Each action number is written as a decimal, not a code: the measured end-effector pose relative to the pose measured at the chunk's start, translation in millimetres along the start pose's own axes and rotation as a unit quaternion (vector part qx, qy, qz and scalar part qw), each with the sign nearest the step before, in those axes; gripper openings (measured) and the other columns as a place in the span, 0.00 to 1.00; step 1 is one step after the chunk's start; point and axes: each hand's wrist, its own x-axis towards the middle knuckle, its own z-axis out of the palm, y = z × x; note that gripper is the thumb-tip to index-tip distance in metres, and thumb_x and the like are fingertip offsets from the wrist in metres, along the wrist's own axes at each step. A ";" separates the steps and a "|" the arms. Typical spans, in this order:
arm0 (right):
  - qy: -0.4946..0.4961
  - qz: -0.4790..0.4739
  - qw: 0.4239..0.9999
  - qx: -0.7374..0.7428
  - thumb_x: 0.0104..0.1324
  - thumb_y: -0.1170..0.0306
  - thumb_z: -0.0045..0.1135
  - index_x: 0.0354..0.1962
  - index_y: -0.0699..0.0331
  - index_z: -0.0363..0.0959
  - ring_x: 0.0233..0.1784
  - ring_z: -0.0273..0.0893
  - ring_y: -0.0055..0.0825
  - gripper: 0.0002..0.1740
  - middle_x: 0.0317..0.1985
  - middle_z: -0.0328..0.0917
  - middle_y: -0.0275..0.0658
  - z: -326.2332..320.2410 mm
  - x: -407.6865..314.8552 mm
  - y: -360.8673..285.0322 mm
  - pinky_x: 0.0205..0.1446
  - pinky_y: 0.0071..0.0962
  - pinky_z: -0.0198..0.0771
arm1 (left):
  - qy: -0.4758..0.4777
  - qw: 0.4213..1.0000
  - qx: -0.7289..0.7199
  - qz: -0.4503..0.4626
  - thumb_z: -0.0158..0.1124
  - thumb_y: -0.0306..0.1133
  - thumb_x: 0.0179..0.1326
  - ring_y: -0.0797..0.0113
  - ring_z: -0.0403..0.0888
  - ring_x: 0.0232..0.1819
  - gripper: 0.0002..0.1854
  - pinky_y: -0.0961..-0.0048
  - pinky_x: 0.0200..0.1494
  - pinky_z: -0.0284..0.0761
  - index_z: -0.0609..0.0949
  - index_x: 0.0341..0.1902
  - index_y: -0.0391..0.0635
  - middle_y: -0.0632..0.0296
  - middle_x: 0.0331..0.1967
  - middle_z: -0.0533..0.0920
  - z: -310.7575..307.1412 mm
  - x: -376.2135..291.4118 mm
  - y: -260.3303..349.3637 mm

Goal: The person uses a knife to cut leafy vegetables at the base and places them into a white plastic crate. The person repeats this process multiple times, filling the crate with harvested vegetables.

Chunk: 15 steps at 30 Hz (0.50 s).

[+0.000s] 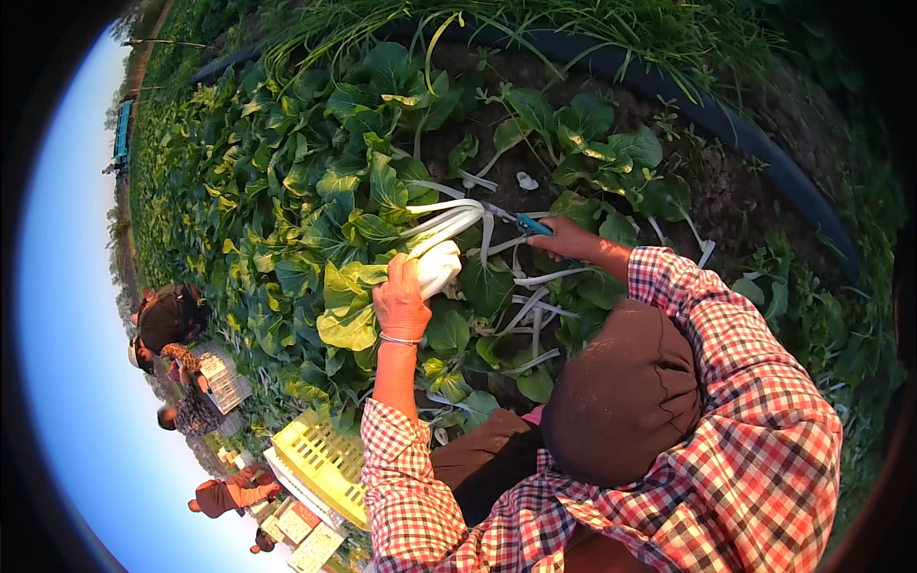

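Note:
My left hand (402, 299), with a thin band at the wrist, is closed around a head of white-stemmed leafy greens (438, 268), likely bok choy. Its pale base faces right and its yellow-green leaves spread to the left. In my right hand (566, 239) is a teal-handled cutting tool (534, 225), perhaps pruning shears. Its metal blade reaches the bent white stalks (469, 209) above the head. The tool's far end is partly hidden by my fingers. Cut white stalks (534, 309) lie on leaves and soil below my right hand.
Dense leafy plants (286, 208) stretch left. A dark hose (759, 154) curves along the grassy edge. Beside my left sleeve stands a yellow plastic crate (319, 448). Farther off are a white crate (221, 376) and several people, one in orange (233, 494). A brown cap (623, 394) blocks the lower view.

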 end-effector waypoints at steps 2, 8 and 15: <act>0.056 -0.081 0.995 0.034 0.59 0.61 0.60 0.37 0.67 0.70 0.17 0.67 0.14 0.17 0.22 0.72 0.32 2.3 -19.9 -14.0 0.20 0.16 0.64 | 0.070 0.995 -0.070 -0.021 0.67 0.24 0.34 0.50 0.76 0.44 0.30 0.62 0.41 0.72 0.72 0.49 0.42 0.54 0.51 0.72 -19.9 -29.9 15.8; -0.024 -0.241 0.959 0.150 0.53 0.62 0.67 0.42 0.63 0.71 0.19 0.65 0.11 0.22 0.24 0.72 0.27 17.1 -55.5 -88.4 0.22 0.15 0.62 | 0.174 0.948 -0.255 -0.072 0.64 0.23 0.34 0.48 0.74 0.46 0.29 0.62 0.47 0.72 0.72 0.48 0.41 0.52 0.48 0.73 -47.2 -87.6 60.2; -0.028 -0.276 0.956 -0.098 0.54 0.73 0.61 0.39 0.65 0.73 0.22 0.64 0.09 0.14 0.22 0.70 0.26 51.2 -70.6 -138.5 0.24 0.14 0.60 | 0.243 0.920 -0.270 -0.147 0.65 0.24 0.35 0.47 0.74 0.43 0.28 0.62 0.42 0.73 0.73 0.47 0.41 0.51 0.48 0.72 -56.5 -151.5 69.1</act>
